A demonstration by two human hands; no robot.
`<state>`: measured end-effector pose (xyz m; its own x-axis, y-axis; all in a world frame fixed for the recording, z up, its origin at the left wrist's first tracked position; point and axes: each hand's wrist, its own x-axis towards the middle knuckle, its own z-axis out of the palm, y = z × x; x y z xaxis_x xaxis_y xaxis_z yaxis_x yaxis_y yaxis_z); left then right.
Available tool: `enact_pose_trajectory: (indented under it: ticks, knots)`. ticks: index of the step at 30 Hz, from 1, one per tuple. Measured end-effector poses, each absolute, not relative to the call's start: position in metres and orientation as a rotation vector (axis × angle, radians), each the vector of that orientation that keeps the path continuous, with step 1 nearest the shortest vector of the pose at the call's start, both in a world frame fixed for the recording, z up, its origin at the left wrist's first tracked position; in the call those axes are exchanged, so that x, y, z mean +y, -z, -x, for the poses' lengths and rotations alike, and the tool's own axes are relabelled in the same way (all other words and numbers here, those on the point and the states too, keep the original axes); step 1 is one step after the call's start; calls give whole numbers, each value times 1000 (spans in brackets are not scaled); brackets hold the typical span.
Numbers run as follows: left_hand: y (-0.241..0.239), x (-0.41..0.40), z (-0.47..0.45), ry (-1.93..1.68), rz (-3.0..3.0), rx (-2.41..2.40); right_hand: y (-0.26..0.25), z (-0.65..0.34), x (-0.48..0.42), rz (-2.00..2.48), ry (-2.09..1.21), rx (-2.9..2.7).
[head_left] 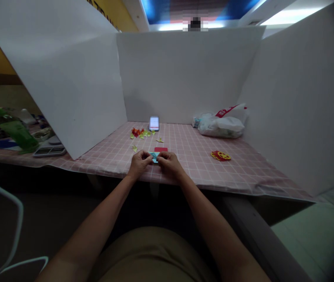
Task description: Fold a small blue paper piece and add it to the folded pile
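Near the table's front edge, my left hand (140, 162) and my right hand (168, 161) meet around a small light-blue piece of folded paper (155, 156). Both sets of fingers are closed in a pinch, one on each side of the paper. A red square (161, 149), seemingly paper, lies just behind my fingers. Close to my left hand rests a small yellow folded paper piece (134, 148). Another yellow folded piece (160, 140) lies farther back. The exact folds between my fingertips are too small to make out.
A pile of red, orange and yellow folded papers (139, 132) lies before an upright phone (154, 123). To the right are red and yellow cut-out shapes (221, 155) and a white plastic bag (222, 126). White panels (184, 74) enclose the table. Outside, left, stand a green bottle (17, 131) and scale (49, 150).
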<state>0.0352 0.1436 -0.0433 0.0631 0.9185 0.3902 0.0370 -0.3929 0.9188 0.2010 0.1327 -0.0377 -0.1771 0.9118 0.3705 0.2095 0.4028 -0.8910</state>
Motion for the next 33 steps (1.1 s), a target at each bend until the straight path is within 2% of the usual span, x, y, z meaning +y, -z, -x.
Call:
enact_pose_trajectory:
  ticks: [33]
  knots:
    - [43, 141, -36, -1518, -1560, 1006, 37, -199, 133, 941, -865, -1695]
